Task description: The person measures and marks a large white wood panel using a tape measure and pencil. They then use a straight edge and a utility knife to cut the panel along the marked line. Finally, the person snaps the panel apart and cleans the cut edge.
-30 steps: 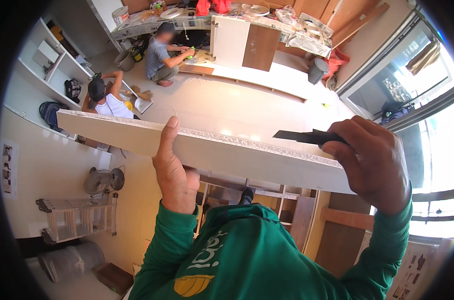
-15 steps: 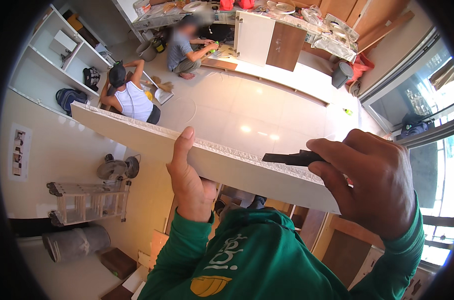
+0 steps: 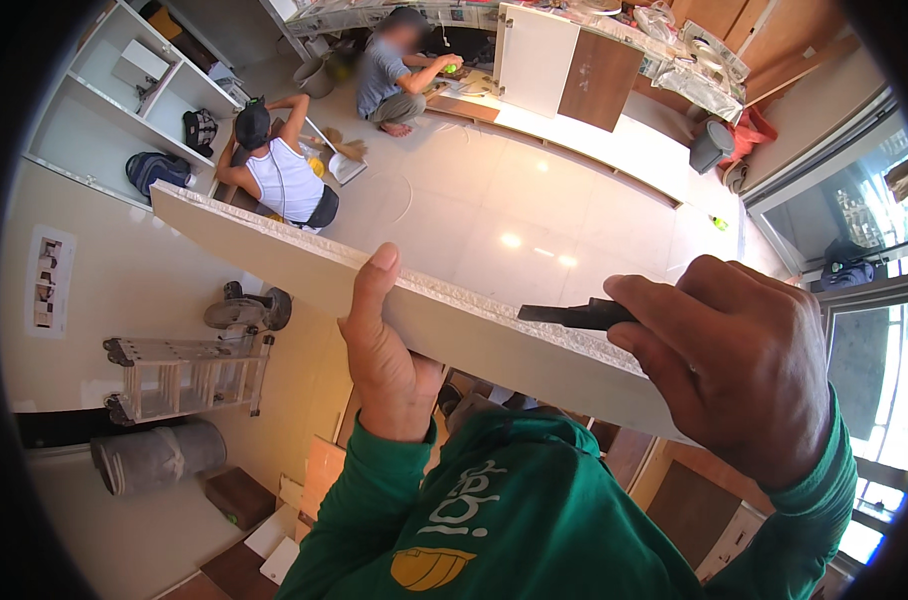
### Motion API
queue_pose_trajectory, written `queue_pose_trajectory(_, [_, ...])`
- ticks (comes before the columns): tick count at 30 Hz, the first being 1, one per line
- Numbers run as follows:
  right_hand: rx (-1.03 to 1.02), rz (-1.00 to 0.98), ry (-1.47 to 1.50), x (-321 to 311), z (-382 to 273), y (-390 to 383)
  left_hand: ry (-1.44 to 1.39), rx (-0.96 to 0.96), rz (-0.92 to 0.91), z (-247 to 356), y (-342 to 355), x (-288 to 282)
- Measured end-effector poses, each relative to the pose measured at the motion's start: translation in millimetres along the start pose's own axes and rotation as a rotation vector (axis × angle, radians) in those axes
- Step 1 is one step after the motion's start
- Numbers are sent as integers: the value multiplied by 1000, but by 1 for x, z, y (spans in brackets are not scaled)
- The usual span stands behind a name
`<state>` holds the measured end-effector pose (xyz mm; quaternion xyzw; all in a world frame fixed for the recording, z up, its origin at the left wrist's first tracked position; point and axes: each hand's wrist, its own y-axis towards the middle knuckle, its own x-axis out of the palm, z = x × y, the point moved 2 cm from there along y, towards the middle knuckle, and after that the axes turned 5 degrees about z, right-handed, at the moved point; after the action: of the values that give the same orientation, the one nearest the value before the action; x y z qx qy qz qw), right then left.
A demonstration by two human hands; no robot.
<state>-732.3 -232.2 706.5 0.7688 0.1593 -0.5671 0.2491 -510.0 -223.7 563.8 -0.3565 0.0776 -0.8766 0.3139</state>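
Note:
A long strip of plasterboard (image 3: 514, 345), pale on its face with a rough, crumbly white edge, slants across in front of my chest. My left hand (image 3: 386, 350) is closed around it near the middle, thumb over the top edge and the other fingers hidden behind. In my right hand (image 3: 739, 365) I grip a black utility knife (image 3: 574, 315) between thumb and fingers. Its dark blade points left and lies along the rough edge; whether it touches the board I cannot tell. The board's right end passes behind my right hand.
One person (image 3: 286, 180) in a white top crouches by white shelves (image 3: 84, 130); another (image 3: 386, 85) squats beside a low cabinet (image 3: 594, 155). A broom and dustpan (image 3: 349, 165) lie nearby. At left stand a folding ladder (image 3: 189, 375), a fan (image 3: 249, 308) and a grey roll (image 3: 159, 455).
The knife and my right hand have shifted slightly left along the board's edge. My left hand keeps its hold. The whole view has moved a little, carrying the room rightward in the picture.

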Motion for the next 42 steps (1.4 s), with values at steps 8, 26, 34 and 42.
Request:
queue_pose_trajectory(8, [-4,-11,10,-1,2,3,16,-21,-3,-1,4,0])
queue_pose_trajectory(26, [-38,-36,-130,-12,-6,4,-11,-12,0,-10,7,-1])
queue_pose_trajectory(34, [-175,2,183,-16,-12,43,-177,4,-9,-18,-2,10])
queue_pose_trajectory(42, [-535,-85,309,21,-69,189,-114,77,-9,-29,-7,4])
